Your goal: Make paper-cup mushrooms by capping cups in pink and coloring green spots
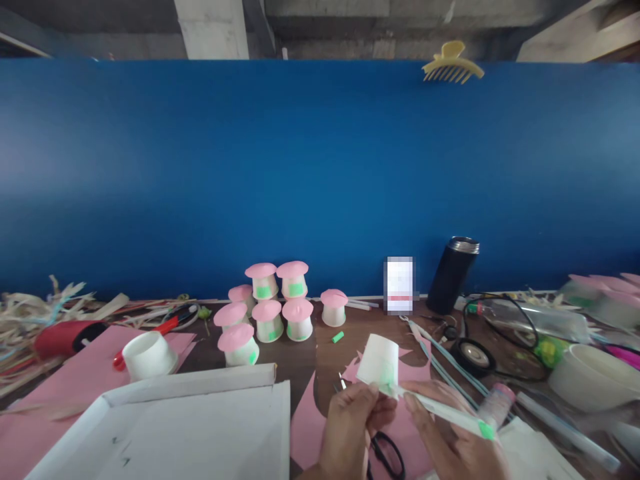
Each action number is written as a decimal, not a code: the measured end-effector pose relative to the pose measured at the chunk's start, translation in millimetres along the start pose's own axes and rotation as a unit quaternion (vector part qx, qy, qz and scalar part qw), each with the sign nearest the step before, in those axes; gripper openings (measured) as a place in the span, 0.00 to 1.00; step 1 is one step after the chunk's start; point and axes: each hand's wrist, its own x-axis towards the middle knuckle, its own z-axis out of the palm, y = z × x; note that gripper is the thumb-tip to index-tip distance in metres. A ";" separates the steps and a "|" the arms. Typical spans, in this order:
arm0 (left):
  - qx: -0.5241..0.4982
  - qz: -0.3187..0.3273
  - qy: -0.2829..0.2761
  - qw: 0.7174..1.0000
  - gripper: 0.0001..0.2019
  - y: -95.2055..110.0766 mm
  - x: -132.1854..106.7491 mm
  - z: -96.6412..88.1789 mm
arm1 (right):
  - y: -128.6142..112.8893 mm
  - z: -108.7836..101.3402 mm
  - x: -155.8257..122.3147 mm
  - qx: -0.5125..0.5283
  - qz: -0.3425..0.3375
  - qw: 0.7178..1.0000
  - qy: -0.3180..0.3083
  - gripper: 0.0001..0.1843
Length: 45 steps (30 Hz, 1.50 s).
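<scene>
In the middle foreground my left hand (350, 420) is closed on the lower edge of a white paper cup (379, 357), tilted on its side. A pale green patch marks the cup near my fingertips. My right hand (445, 427) grips a white marker (445, 410) with a green end. The marker's tip touches or nearly touches the cup by the green patch; my fingers partly hide the contact. A small green marker cap (338, 337) lies on the table behind the cup. Black-handled scissors (387, 453) rest below my hands, partly covered.
Several white cups with pink paper tops (267, 311) stand at the back. A white box lid (215, 427), an upturned cup (150, 355) and pink paper (70, 393) lie left. To the right are a black flask (453, 277), tape roll (473, 357), clear bottle (540, 320) and cords.
</scene>
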 end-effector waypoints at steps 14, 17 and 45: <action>-0.001 0.000 -0.002 1.000 0.14 2.7 -3.0 1.3 | -3.0 -1.9 1.6 -0.014 -0.029 0.999 0.010 0.11; 0.004 -0.003 0.000 1.000 0.14 1.1 -1.9 -0.1 | -1.8 -2.1 1.7 -0.025 -0.042 0.998 0.032 0.12; 0.009 -0.003 0.000 1.000 0.14 2.7 -3.8 2.0 | 2.9 0.9 2.5 -0.034 -0.025 0.998 0.055 0.12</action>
